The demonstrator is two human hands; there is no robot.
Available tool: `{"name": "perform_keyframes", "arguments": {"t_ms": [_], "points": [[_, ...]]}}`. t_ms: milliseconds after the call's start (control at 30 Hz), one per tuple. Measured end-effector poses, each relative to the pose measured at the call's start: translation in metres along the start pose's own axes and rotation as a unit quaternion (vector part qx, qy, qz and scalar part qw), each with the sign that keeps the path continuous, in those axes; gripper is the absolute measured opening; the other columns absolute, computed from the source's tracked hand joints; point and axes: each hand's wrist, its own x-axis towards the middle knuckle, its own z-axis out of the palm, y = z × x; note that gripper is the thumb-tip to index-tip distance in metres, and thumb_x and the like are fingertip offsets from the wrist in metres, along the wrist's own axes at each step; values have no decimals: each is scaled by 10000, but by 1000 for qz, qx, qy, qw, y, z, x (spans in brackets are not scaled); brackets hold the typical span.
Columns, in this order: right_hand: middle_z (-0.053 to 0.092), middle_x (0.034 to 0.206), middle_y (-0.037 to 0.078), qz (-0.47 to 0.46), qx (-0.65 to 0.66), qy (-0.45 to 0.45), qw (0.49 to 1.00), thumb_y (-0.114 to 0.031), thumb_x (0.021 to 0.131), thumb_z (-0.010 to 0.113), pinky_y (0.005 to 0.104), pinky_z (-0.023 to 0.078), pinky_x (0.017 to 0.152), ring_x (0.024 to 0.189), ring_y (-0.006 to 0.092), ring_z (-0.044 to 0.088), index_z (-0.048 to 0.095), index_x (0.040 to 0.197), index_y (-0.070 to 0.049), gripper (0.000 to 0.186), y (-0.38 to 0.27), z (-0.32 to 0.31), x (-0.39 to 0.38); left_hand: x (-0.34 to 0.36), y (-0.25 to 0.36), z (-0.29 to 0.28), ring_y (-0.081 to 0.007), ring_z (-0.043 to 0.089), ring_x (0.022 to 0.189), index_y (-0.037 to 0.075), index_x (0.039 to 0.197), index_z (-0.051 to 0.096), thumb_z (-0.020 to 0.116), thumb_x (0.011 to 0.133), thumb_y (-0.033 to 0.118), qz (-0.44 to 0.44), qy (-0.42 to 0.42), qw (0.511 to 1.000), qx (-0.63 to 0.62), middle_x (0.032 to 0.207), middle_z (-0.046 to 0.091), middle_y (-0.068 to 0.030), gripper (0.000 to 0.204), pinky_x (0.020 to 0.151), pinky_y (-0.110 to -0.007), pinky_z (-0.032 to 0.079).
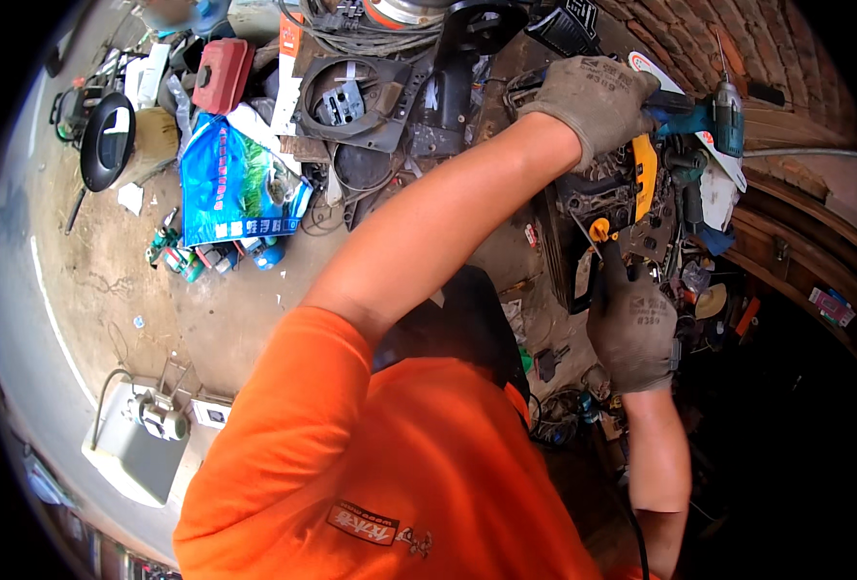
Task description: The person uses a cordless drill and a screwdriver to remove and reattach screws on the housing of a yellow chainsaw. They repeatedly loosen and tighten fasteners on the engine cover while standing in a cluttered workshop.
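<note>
Orange T-shirt (399, 454), short-sleeved: nearest the lens, filling the lower middle.

Concrete floor (90, 280), stained: widest stretch between the blue sack and the pale unit, dotted with scraps; a white line follows its curved left edge.

Brickwork (796, 77): upper right; bounds the working area on that side, together with wooden planks (815, 237).

Dark machine (593, 203), grimy: right of centre, between and beneath both hands; its left edge faces open floor, its right edge is hemmed by clutter.

Blue sack (235, 184), green-printed: upper left, well apart from the machine.

Pale unit (148, 464), box-shaped, small motor on top: lower left.

Left hand (598, 106), grey-brown glove: fingers bent over the machine's far end; grasp hidden, cannot tell.

Right hand (636, 333), matching glove: at the machine's near end, just below the yellow part; fingers mostly hidden, cannot tell whether clenched or holding.

Square black frame (375, 137), round opening: left of the left hand.

Black pan-like dish (108, 142), handled: far left.

Red case (222, 75): above the sack.

Teal drill (728, 121): bit upward, right of the left hand.

Yellow part (646, 179), long: on the machine.

Yellow knob (599, 230): beside it.
</note>
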Motion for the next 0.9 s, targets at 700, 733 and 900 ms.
{"name": "perform_keyframes", "arguments": {"t_ms": [700,733,900], "points": [[692,1043,166,216,665,116,706,-119,942,578,341,542,766,900,193,687,501,1383,42,475,-47,158,-45,-19,25,-9,-404,619,1057,176,1296,644,728,847,395,51,71,981,172,1183,647,-200,507,886,-479,506],[687,1010,151,223,667,111,702,-119,941,582,334,539,750,866,184,677,505,1374,47,470,-49,164,-47,-32,27,-9,-401,584,1058,180,1292,630,755,832,325,164,193,950,182,1195,593,-194,498,879,-506,491],[657,859,119,211,732,77,643,-137,937,600,333,535,717,764,189,651,538,1330,47,438,-54,159,-41,-101,11,9,-365,647,1035,162,1242,650,703,820,208,180,-237,945,135,1204,564,-172,428,849,-507,531]]}}
